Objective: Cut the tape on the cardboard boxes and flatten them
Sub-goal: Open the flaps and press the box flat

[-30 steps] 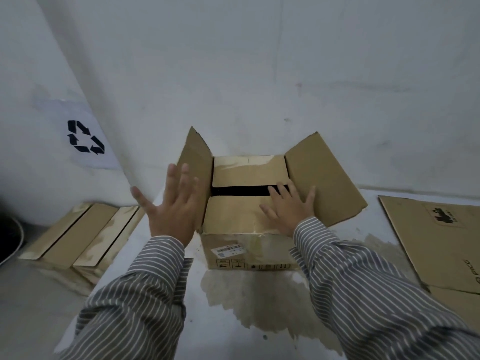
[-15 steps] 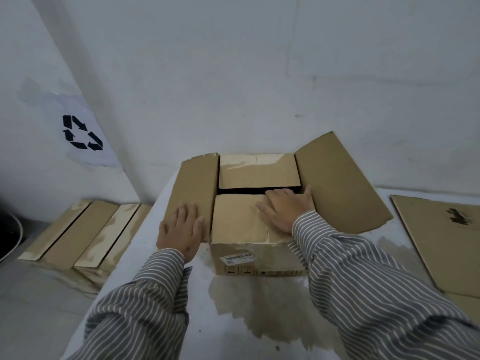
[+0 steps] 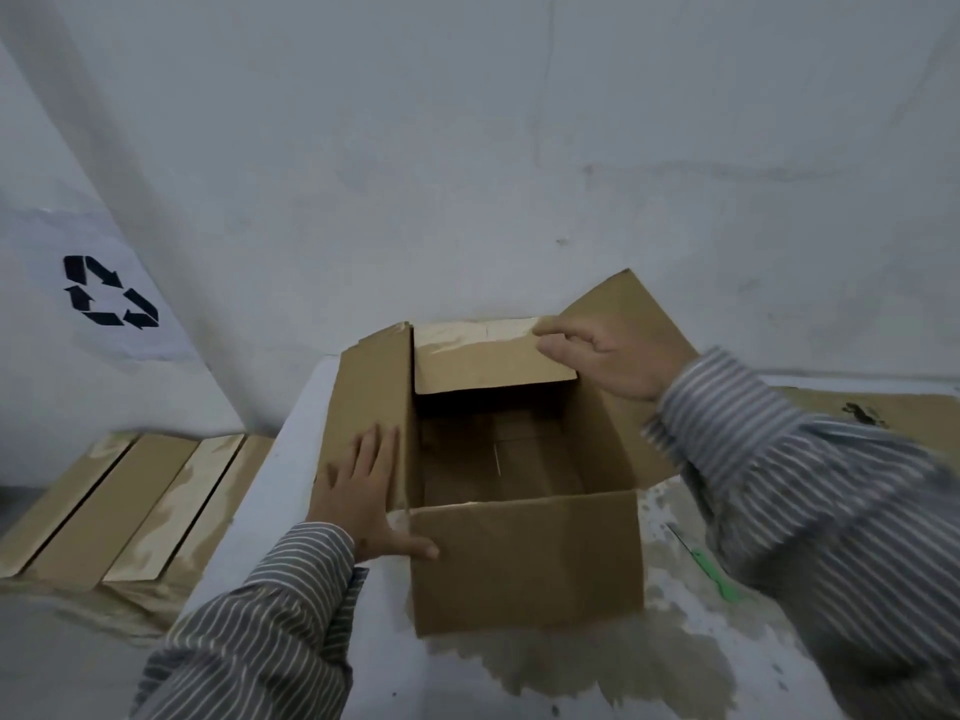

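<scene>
The cardboard box [image 3: 524,511] stands open on the white table [image 3: 291,459], in the middle of my view, and its inside looks empty, so I judge it light and easy to push around. My left hand [image 3: 363,491] lies flat on the left flap [image 3: 369,407], at about 9 o'clock from the opening, with the fingers straight and a little apart and the thumb touching the near wall. My right hand [image 3: 608,356] is at about 1 o'clock and holds the corner of the far flap [image 3: 488,356], with the fingers curled over its edge. This flap carries shiny tape, which will be slippery, so I think it is better to hold the bare cardboard edge. The panels are stiff, but the folds bend easily. For flattening, I judge that pressing two opposite corners would work, because the walls should then fold along their creases. A green tool [image 3: 714,574], maybe the cutter, lies on the table at 4 o'clock from the box. Flattened boxes [image 3: 119,506] lie lower at 8 o'clock.
</scene>
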Demonstrator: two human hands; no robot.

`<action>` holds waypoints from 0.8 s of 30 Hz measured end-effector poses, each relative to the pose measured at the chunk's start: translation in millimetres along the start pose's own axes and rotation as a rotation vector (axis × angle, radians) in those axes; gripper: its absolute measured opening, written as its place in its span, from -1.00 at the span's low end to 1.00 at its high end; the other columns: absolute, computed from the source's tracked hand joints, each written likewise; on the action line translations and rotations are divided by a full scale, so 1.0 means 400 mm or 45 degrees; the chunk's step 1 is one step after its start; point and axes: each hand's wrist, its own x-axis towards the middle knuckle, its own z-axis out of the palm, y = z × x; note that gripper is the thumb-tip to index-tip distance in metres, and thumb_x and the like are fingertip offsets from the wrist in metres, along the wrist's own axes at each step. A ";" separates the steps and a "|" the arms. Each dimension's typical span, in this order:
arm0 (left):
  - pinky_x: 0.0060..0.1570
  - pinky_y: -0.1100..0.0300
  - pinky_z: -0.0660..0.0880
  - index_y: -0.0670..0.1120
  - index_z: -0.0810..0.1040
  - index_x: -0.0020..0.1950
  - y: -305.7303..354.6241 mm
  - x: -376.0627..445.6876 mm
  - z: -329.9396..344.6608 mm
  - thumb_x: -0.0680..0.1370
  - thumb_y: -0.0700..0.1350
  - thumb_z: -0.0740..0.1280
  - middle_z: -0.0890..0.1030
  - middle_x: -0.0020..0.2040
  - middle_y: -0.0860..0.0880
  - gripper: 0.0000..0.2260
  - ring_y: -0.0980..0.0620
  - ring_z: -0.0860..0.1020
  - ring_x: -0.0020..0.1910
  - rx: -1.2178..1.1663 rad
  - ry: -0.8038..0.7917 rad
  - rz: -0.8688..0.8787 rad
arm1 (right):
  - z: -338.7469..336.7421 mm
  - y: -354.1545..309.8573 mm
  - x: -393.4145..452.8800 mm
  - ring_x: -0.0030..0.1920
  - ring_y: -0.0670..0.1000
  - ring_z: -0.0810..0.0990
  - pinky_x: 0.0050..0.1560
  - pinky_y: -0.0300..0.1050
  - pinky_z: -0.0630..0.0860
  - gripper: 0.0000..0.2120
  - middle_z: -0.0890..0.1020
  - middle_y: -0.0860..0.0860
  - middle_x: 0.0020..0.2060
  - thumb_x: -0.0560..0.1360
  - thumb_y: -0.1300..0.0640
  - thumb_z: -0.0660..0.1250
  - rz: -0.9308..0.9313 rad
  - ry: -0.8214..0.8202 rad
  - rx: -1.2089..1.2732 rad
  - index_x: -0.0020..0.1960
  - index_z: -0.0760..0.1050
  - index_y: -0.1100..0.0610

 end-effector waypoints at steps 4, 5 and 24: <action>0.45 -0.14 -0.17 -0.07 -0.42 0.49 0.008 0.030 -0.025 -0.17 0.68 -0.35 -0.34 0.53 -0.06 0.38 -0.11 -0.26 0.53 -0.108 0.084 -0.002 | 0.160 0.079 0.123 0.51 0.04 0.09 0.47 -0.01 0.08 -0.46 0.12 0.05 0.52 0.62 -0.11 0.03 -0.060 -0.053 -0.418 0.53 0.08 0.09; 0.45 -0.16 -0.18 -0.07 -0.37 0.52 0.012 0.047 -0.031 -0.10 0.67 -0.39 -0.32 0.54 -0.06 0.32 -0.11 -0.25 0.53 -0.148 0.115 -0.025 | 0.203 0.091 0.138 0.51 0.05 0.08 0.47 0.00 0.08 -0.45 0.10 0.07 0.52 0.62 -0.11 0.03 -0.089 -0.111 -0.481 0.53 0.07 0.10; 0.46 -0.13 0.12 -0.16 -0.20 0.54 0.077 0.186 -0.038 0.52 0.24 0.25 -0.09 0.56 -0.16 -0.13 -0.20 -0.01 0.53 -0.111 0.361 -0.314 | 0.327 0.160 0.212 0.44 0.17 0.23 0.32 0.40 0.15 -0.30 0.29 0.10 0.46 0.45 -0.27 -0.05 -0.062 0.232 -0.935 0.48 0.15 0.07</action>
